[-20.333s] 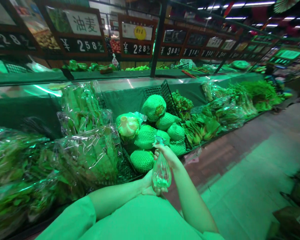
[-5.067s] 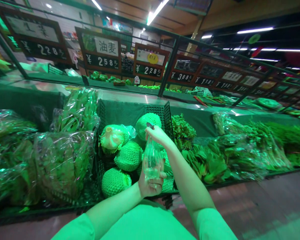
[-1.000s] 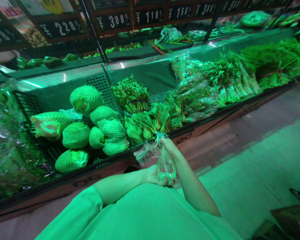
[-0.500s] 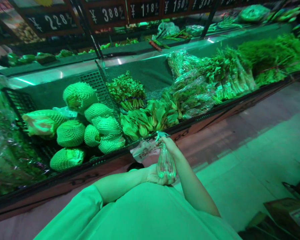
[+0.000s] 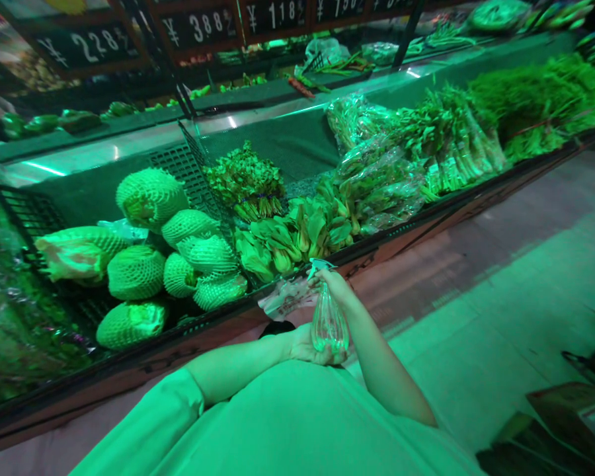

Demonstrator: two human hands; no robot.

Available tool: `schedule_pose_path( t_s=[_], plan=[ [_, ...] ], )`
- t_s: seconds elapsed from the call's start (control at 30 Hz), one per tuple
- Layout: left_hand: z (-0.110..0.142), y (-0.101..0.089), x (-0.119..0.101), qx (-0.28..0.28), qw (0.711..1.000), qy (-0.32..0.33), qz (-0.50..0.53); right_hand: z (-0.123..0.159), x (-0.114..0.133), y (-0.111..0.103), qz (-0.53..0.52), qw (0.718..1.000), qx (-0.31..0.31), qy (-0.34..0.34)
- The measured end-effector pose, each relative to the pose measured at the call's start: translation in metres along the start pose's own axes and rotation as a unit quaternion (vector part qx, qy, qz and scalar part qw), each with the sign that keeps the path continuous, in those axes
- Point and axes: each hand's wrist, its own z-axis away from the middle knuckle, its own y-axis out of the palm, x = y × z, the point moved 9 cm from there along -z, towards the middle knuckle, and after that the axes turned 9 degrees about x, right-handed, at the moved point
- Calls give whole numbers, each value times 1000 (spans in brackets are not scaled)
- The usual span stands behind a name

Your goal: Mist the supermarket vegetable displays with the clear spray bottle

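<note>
Out in front of the produce shelf [image 5: 456,215], as the head view has it, someone holds a clear spray bottle [image 5: 329,324] upright, close against the body. The bottle stands apart from the shelf, before its front edge, where loose leafy greens [image 5: 302,231] lie. Both hands share it, I'd say, because one carries the weight and the other steadies the narrow top. Farther left on the shelf, a black crate [image 5: 174,162] keeps the round vegetables [image 5: 136,272] from rolling off; their foam nets probably spare them bruises. Price boards [image 5: 198,28] hang above and behind the shelf, presumably so shoppers can read them over the greens.

As for the pose, the left forearm runs across the front of the body, and the left hand [image 5: 307,347] is cupped palm-up beneath the base, fingers curled around it. The right forearm rises inward from a bent elbow; the right hand [image 5: 331,281] grips the neck just under the trigger head [image 5: 320,266]. Whether a finger presses the trigger, I can't tell.
</note>
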Motion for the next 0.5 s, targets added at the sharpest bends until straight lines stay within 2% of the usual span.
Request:
schedule_pose_path(
  t_s=[0.3, 0.5],
  plan=[
    [12, 5, -25, 19, 1000, 3, 10, -27, 10, 7, -5, 1000, 6, 14],
    [29, 27, -39, 29, 1000, -7, -7, -46, 29, 22, -1, 1000, 22, 18]
  ],
)
